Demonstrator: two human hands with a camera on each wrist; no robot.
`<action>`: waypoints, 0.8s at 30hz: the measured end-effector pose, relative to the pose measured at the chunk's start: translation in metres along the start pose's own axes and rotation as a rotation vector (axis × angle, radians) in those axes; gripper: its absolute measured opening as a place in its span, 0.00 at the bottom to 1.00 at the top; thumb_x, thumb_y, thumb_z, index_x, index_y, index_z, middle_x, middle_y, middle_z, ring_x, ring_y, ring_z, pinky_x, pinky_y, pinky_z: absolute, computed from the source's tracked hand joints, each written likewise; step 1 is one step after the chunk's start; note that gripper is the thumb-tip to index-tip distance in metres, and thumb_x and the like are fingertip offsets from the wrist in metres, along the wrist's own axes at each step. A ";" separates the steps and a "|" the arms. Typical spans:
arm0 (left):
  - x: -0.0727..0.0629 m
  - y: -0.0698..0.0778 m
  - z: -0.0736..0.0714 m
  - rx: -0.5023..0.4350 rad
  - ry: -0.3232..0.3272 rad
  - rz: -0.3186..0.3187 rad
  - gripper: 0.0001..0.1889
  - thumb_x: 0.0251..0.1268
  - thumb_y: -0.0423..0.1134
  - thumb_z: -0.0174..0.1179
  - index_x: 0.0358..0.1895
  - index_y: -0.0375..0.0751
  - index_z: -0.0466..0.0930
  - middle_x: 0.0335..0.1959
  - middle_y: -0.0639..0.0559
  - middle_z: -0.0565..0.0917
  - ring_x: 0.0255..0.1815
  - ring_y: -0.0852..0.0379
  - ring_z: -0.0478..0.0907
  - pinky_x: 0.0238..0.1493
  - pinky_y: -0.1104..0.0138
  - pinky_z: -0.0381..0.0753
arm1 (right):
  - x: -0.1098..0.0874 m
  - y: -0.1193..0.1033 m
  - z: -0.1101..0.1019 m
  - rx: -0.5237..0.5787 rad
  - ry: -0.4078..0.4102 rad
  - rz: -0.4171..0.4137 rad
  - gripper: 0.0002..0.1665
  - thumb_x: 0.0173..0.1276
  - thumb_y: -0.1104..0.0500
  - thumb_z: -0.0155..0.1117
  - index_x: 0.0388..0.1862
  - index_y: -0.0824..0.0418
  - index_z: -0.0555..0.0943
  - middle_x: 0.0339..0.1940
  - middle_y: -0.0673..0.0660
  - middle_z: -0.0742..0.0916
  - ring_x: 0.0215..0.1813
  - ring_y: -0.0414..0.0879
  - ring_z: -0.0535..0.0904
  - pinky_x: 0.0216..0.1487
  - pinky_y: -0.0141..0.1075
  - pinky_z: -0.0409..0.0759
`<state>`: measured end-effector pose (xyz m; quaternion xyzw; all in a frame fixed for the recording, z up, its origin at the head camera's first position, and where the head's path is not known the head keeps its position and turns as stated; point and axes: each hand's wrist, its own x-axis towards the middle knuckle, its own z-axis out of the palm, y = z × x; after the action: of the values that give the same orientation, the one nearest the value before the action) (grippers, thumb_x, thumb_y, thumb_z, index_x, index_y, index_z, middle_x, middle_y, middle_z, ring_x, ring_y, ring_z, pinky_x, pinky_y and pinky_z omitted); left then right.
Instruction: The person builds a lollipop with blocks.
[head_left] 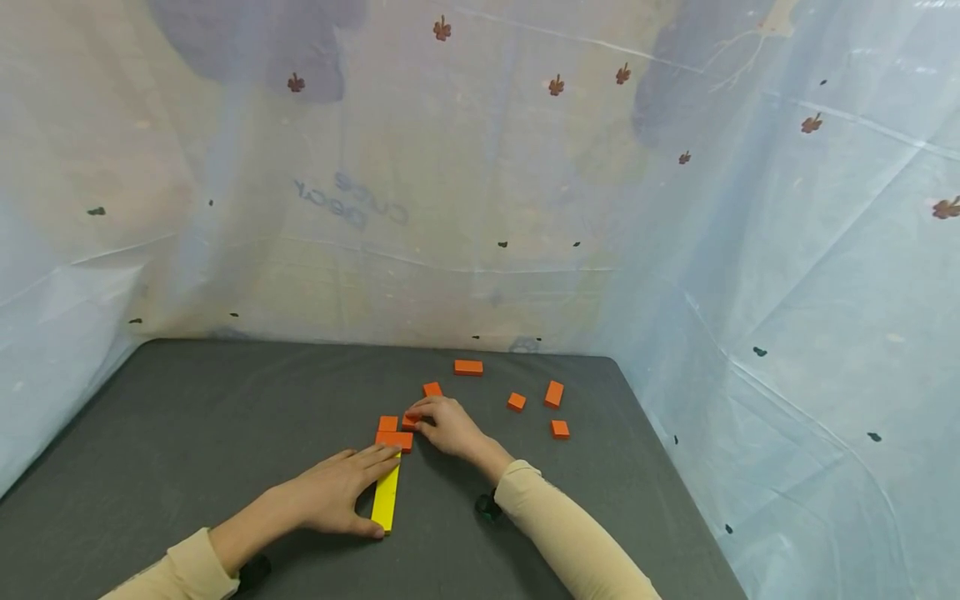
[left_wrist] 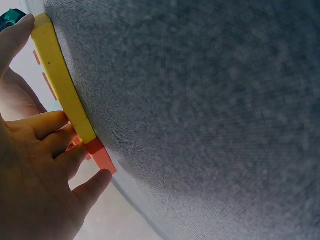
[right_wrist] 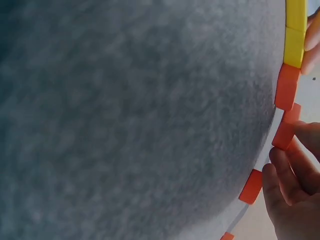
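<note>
Flat on the grey table lies a yellow strip of blocks (head_left: 386, 498), with a seam showing in both wrist views. My left hand (head_left: 333, 492) touches it, thumb at the near end and fairly straight fingers along its far part. An orange block (head_left: 393, 441) lies crosswise at the strip's far end, near those fingertips. Just behind it sits another orange block (head_left: 387, 423). My right hand (head_left: 450, 429) pinches a third orange block (right_wrist: 286, 129) between thumb and fingers, beside these two. The fingers partly cover that block in the head view.
Beyond the right hand lies an orange block (head_left: 432, 389), with a longer one (head_left: 468, 367) near the table's back edge. Several more, including an orange block (head_left: 553, 394), lie to the right. A patterned translucent sheet (head_left: 450, 208) hangs behind the grey table (head_left: 225, 417).
</note>
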<state>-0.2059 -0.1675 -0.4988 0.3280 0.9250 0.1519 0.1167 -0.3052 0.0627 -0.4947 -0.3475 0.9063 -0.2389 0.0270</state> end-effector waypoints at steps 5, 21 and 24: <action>0.000 -0.001 0.001 0.003 -0.001 0.002 0.57 0.54 0.75 0.67 0.82 0.45 0.62 0.82 0.46 0.63 0.81 0.42 0.61 0.71 0.35 0.65 | 0.002 -0.001 0.004 -0.030 -0.016 -0.021 0.17 0.79 0.61 0.64 0.63 0.57 0.86 0.62 0.51 0.87 0.64 0.44 0.81 0.71 0.43 0.75; -0.002 0.000 0.000 -0.016 0.008 0.003 0.57 0.55 0.75 0.67 0.82 0.44 0.61 0.83 0.47 0.61 0.81 0.42 0.60 0.72 0.36 0.65 | 0.001 0.001 0.009 0.034 0.030 -0.024 0.16 0.80 0.62 0.61 0.62 0.58 0.86 0.59 0.52 0.88 0.59 0.44 0.84 0.60 0.34 0.82; -0.002 0.001 -0.001 -0.015 0.003 0.004 0.57 0.55 0.75 0.67 0.82 0.44 0.62 0.83 0.47 0.61 0.82 0.42 0.59 0.72 0.36 0.65 | 0.001 0.001 0.009 0.022 0.035 -0.006 0.16 0.80 0.61 0.61 0.62 0.58 0.86 0.57 0.52 0.88 0.57 0.44 0.84 0.59 0.35 0.82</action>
<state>-0.2041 -0.1677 -0.4974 0.3286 0.9234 0.1596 0.1174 -0.3049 0.0588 -0.5029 -0.3458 0.9029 -0.2551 0.0145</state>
